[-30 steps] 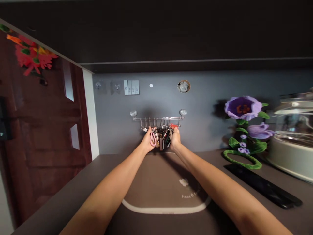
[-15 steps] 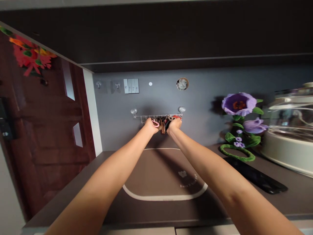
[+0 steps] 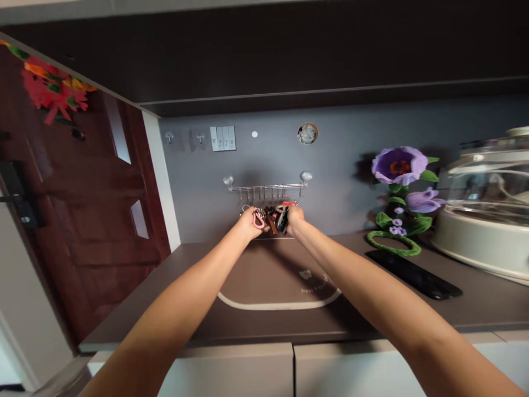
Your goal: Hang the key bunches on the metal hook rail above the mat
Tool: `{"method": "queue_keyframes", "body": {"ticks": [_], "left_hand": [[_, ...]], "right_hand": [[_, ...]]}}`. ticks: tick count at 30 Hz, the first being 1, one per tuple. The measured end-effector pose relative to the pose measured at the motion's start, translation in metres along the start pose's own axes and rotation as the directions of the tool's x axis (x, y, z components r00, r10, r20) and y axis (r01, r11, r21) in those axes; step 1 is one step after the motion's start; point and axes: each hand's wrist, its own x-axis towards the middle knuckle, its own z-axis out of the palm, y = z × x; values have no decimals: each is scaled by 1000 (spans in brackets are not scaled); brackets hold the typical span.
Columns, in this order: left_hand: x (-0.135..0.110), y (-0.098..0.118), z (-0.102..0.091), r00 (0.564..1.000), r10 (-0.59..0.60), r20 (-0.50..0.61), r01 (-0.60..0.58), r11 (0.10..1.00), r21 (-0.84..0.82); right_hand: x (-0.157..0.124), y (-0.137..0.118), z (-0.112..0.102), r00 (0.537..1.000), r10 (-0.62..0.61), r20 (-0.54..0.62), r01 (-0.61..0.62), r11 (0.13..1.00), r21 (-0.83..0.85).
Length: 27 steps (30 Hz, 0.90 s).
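A bunch of keys and key fobs [image 3: 271, 218], with a pink loop, a brown tag and a red piece, is gripped between both my hands just below a chrome hook rail [image 3: 266, 188] on the grey wall. My left hand [image 3: 249, 223] is closed on the left side of the bunch, by the pink loop. My right hand [image 3: 295, 218] is closed on the right side, by the red piece. The rail's hooks above look bare. Below my hands lies a brown mat [image 3: 278, 275] with a white border on the dark counter.
A purple fabric flower [image 3: 399, 190] stands at the right on the counter [image 3: 487, 300], with a flat black object [image 3: 413, 274] in front of it. A glass-lidded cooker [image 3: 483, 204] fills the far right. A wooden door [image 3: 70, 220] is at the left. Dark cabinets hang overhead.
My hands went up to the rail with the keys half a second ago, and now they are lower, holding the bunch below the bare hooks. The view has pulled back.
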Motion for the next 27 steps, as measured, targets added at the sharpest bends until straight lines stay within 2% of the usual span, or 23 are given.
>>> {"method": "queue_keyframes", "body": {"ticks": [2,4,5,6,8,12,16,18,21,23,27], "left_hand": [[-10,-10,-22,998,-68,1,68,992,107],[-18,-15,-43,991,-128,-28,131,969,209],[-22,-16,-52,984,-166,-67,179,947,266],[-26,-16,-60,981,-165,-106,189,934,302],[-33,-13,-75,991,-79,-104,112,925,364],[-39,-7,-98,998,64,7,-58,858,510],[-38,0,-115,985,169,41,-157,763,627],[-37,5,-121,975,222,25,-186,746,640],[-36,11,-128,975,217,-51,-147,799,584],[-36,13,-130,979,187,-80,-114,829,548],[-36,16,-129,980,167,-110,-73,810,582]], "right_hand": [[-26,8,-5,967,253,24,-254,962,102],[-45,12,-14,913,385,135,-391,920,16],[-51,14,-20,892,428,144,-422,904,-71],[-55,16,-27,909,396,129,-380,915,-136],[-58,20,-40,957,273,102,-244,942,-232],[-54,30,-62,984,160,74,-128,937,-324],[-50,37,-74,995,65,81,-30,926,-377],[-49,38,-77,997,-30,77,63,872,-485],[-46,37,-79,977,-152,148,212,740,-639],[-45,38,-80,967,-165,197,256,676,-691],[-44,40,-79,962,-174,210,271,532,-802]]}}
